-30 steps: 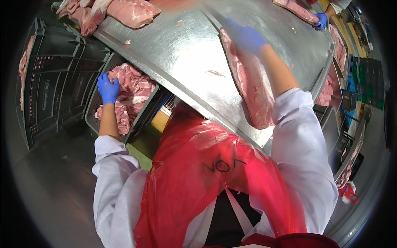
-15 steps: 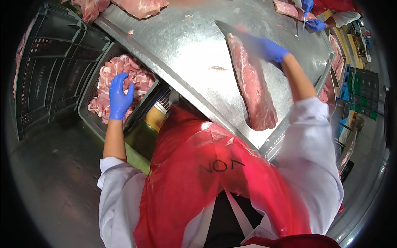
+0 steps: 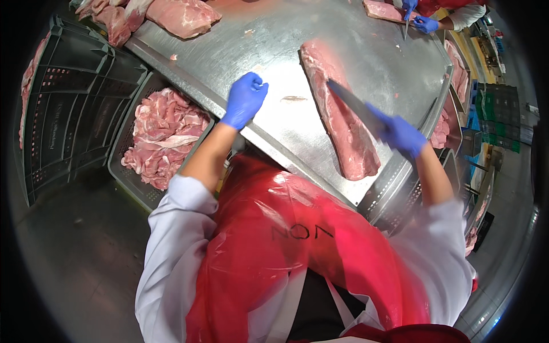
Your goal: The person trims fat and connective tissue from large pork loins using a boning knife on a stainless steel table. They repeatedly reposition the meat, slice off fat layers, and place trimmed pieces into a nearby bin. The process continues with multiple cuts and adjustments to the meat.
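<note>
A long strip of pork loin (image 3: 338, 114) lies on the steel table, pale pink with a white fatty edge. My right hand (image 3: 404, 136), in a blue glove, grips a knife (image 3: 357, 107). Its broad blade slants up and left over the loin, the tip above the upper half of the meat; whether it touches cannot be made out. Over the table's near edge, left of the loin, is my left hand (image 3: 246, 102), also gloved in blue. Its fingers are curled in, and nothing shows in them.
A grey crate (image 3: 122, 171) of pork trimmings (image 3: 166, 137) stands below the table edge at left, beside a stacked dark crate (image 3: 74, 108). Large meat pieces (image 3: 183, 17) lie at the far left. Far right, a co-worker's gloved hand (image 3: 426, 24) works near another loin (image 3: 386, 10).
My left hand has moved from over the crate of trimmings, up and right to the table edge, its fingers curling. My right hand has drawn the knife back toward me and right.
</note>
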